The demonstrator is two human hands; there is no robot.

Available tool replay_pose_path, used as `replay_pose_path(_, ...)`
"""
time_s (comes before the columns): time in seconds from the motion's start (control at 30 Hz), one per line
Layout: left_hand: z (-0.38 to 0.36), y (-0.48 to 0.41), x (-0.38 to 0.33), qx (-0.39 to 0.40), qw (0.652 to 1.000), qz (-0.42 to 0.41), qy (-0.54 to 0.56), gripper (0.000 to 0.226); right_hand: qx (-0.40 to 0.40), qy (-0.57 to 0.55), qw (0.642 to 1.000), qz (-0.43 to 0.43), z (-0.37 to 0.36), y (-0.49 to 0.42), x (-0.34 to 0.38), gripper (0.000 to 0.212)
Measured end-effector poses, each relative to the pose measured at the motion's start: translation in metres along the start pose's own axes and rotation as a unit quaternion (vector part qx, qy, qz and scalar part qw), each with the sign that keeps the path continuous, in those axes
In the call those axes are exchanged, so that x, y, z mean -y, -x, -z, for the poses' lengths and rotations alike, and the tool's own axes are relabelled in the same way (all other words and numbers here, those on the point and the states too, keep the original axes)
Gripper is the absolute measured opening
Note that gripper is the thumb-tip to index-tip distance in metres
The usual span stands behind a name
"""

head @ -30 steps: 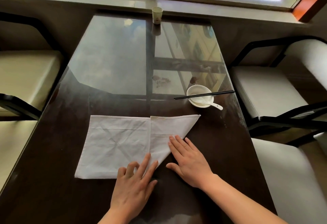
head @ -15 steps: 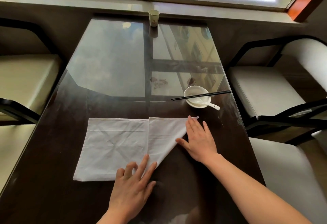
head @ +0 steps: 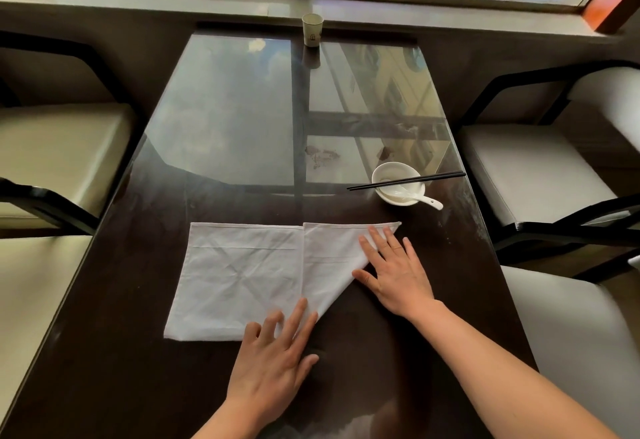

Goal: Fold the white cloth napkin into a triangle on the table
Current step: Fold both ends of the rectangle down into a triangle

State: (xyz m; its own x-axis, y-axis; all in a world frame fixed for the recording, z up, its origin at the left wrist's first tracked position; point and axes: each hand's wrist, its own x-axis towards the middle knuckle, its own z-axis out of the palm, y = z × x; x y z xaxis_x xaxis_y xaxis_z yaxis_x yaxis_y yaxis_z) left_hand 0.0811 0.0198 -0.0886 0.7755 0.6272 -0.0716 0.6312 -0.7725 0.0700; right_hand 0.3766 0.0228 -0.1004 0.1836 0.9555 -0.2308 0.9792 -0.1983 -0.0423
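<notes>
Napkin half-folded, both our hands flat on its slanted edge

Napkin [head: 242,276] lies white and flat on the near part of the dark counter [head: 145,386], its right side already turned over into a triangular flap whose slanted edge runs from the far right tip down to the near edge. We press our right hand [head: 398,272] with its grip open, fingers spread on the flap near that tip, while our left hand [head: 273,362] rests likewise open, fingertips on the near end of the crease; neither grips the cloth. The risk, as we judge it, is sliding: the counter looks glossy, so an uneven push could drag the whole cloth, skew the crease and leave the edges mismatched. Lifting either palm too soon could let the flap spring back. A wide sweep toward the tip could also nudge the bowl [head: 398,185] with its chopsticks [head: 405,180] and spoon [head: 420,200], which sit near that corner.
</notes>
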Motion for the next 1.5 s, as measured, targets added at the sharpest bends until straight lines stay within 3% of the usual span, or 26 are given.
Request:
replay_pose_path(0.23, 0.008, 0.027, -0.005, 0.020, 1.000, -0.018, 0.010, 0.069, 0.020, 0.000, 1.000, -0.011, 0.008, 0.002, 0.006, 0.090)
replay_pose_path(0.33, 0.009, 0.043, -0.001, 0.016, 1.000, -0.020, 0.010, 0.066, -0.012, -0.021, 0.999, 0.021, 0.017, 0.012, 0.022, 0.091)
replay_pose_path(0.4, 0.009, 0.057, 0.007, -0.008, 0.999, 0.008, 0.033, 0.063, -0.034, -0.036, 0.996, 0.069, 0.019, 0.024, 0.040, 0.085)
replay_pose_path(0.47, 0.009, 0.069, 0.018, -0.048, 0.990, 0.099, 0.092, 0.060, -0.036, -0.049, 0.992, 0.111, 0.018, 0.036, 0.062, 0.078)
replay_pose_path(0.53, 0.012, 0.074, 0.035, -0.082, 0.950, 0.256, 0.157, 0.055, -0.028, -0.061, 0.988, 0.142, 0.016, 0.045, 0.083, 0.071)
replay_pose_path(0.6, 0.018, 0.070, 0.058, -0.088, 0.877, 0.419, 0.220, 0.058, -0.011, -0.068, 0.985, 0.161, 0.013, 0.054, 0.098, 0.068)
replay_pose_path(0.7, 0.028, 0.055, 0.095, -0.084, 0.770, 0.548, 0.316, 0.069, 0.027, -0.048, 0.984, 0.167, 0.002, 0.066, 0.110, 0.072)
replay_pose_path(0.83, 0.031, 0.034, 0.116, -0.064, 0.738, 0.567, 0.360, 0.077, 0.041, -0.030, 0.984, 0.171, -0.009, 0.074, 0.115, 0.078)
replay_pose_path(0.97, 0.029, 0.026, 0.122, -0.056, 0.720, 0.582, 0.375, 0.067, 0.018, -0.039, 0.988, 0.151, -0.009, 0.075, 0.114, 0.079)
replay_pose_path(1.33, 0.036, 0.026, 0.118, -0.045, 0.727, 0.588, 0.351, 0.025, 0.045, -0.024, 0.993, 0.103, -0.010, 0.077, 0.107, 0.085)
replay_pose_path(1.5, 0.038, 0.029, 0.117, -0.072, 0.695, 0.598, 0.393, 0.056, 0.020, -0.041, 0.996, 0.080, -0.009, 0.077, 0.108, 0.086)
